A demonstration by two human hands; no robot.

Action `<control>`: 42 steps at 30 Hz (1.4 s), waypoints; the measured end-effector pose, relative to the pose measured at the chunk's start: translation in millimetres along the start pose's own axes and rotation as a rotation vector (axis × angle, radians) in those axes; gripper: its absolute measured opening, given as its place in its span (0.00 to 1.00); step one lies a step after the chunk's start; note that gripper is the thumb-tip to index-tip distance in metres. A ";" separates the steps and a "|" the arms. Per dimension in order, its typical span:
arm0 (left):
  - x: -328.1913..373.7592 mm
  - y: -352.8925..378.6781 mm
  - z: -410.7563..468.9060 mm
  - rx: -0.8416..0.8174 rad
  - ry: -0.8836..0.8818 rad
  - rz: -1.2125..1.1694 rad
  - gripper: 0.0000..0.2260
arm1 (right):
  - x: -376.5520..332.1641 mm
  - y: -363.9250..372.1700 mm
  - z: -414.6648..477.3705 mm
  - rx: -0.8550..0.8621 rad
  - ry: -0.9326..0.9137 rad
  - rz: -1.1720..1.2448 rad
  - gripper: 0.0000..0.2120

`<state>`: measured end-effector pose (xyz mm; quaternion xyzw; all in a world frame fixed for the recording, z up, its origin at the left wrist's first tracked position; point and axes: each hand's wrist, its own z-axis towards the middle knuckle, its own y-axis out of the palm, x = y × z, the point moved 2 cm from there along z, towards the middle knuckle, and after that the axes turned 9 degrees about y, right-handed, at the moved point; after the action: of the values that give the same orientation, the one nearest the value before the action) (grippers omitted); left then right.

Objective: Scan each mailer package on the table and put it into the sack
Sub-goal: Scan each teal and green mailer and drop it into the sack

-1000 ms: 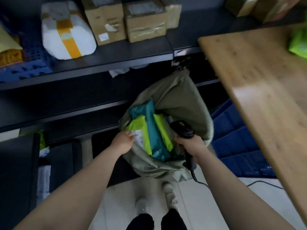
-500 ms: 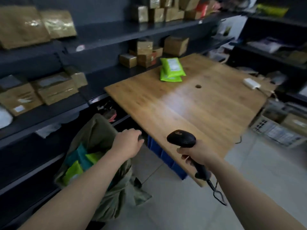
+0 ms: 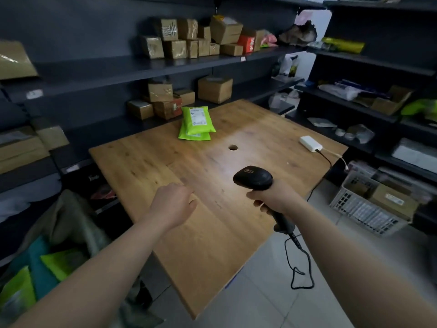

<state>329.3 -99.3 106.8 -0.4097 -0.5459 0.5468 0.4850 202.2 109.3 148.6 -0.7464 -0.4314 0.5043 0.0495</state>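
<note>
Sack point(image 3: 71, 216) partly out of frame

Dim room; soft light from the far right puts a pale sheen on my table point(image 3: 260, 138). Edges bend, near corners blur.

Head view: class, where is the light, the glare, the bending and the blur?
Head view: a pale sheen crosses the middle of the table; the shelves are dim and bowed by the wide lens; the sack at lower left is dark and soft; the green mailers are sharp.
</note>
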 end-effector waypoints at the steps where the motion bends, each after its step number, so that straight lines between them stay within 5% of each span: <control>1: 0.5 -1.1 12.9 0.004 -0.017 0.016 0.17 | -6.8 -8.0 13.3 0.003 -0.014 0.000 0.06; 6: -13.0 -2.1 90.3 0.024 -0.097 0.034 0.12 | -48.8 -44.0 87.0 0.002 -0.057 0.000 0.06; 22: -95.6 0.5 321.0 0.034 -0.397 -0.048 0.18 | -203.3 -83.5 332.9 -0.097 -0.196 0.075 0.03; 33: -180.1 60.5 450.6 -0.027 -0.685 -0.206 0.16 | -244.0 -31.5 536.2 -0.225 -0.120 0.260 0.09; 38: -198.6 88.6 486.4 -0.029 -0.801 -0.419 0.22 | -239.9 4.4 581.2 -0.319 -0.066 0.309 0.06; 42: -208.4 107.4 496.2 0.028 -0.893 -0.619 0.21 | -235.9 27.9 596.0 -0.411 -0.027 0.388 0.14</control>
<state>-124.3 -394.9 17.0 0.0487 -0.7866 0.5064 0.3498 -283.6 -287.0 11.9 -0.8028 -0.3741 0.4161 -0.2061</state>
